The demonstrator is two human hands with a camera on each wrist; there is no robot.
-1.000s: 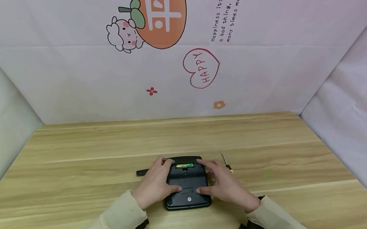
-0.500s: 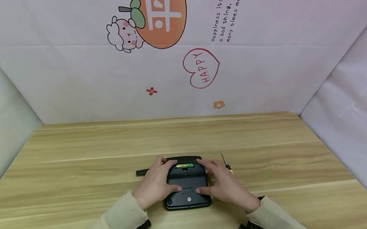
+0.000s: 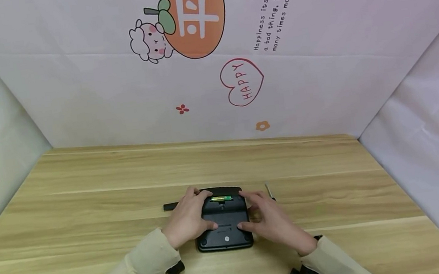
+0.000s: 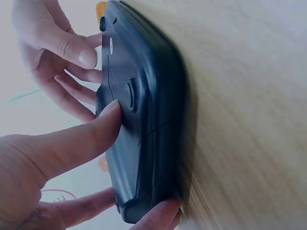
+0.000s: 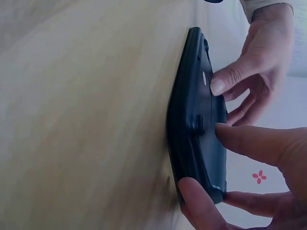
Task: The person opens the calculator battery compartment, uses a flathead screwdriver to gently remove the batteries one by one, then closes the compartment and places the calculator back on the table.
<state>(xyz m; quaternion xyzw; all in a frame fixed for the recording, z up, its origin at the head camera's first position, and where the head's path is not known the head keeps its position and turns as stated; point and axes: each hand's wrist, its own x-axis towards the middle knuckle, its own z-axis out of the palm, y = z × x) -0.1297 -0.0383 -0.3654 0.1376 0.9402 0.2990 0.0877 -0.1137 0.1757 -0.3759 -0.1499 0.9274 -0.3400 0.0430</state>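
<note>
A black calculator (image 3: pixel 226 218) lies face down on the table, its back upward. In its uncovered battery slot near the far edge sits a green battery (image 3: pixel 221 198). My left hand (image 3: pixel 187 216) holds the calculator's left side, the thumb on the back and the fingers at the edge. From the right, my right hand (image 3: pixel 273 222) holds the opposite side, thumb also on the back. Both wrist views show the thumbs against the back and fingertips at the side edge. A flat black strip (image 3: pixel 170 206) lies partly behind my left hand.
Beyond my right hand lies a screwdriver (image 3: pixel 269 191), its handle mostly hidden by that hand. The wooden table (image 3: pixel 106 183) is bounded by a printed white cloth (image 3: pixel 95 97) at the back and white cloth on both sides.
My right hand has shifted slightly right, its thumb and index fingertip nearer the calculator's right edge, and now covers the screwdriver's handle. My left hand and the calculator have barely moved.
</note>
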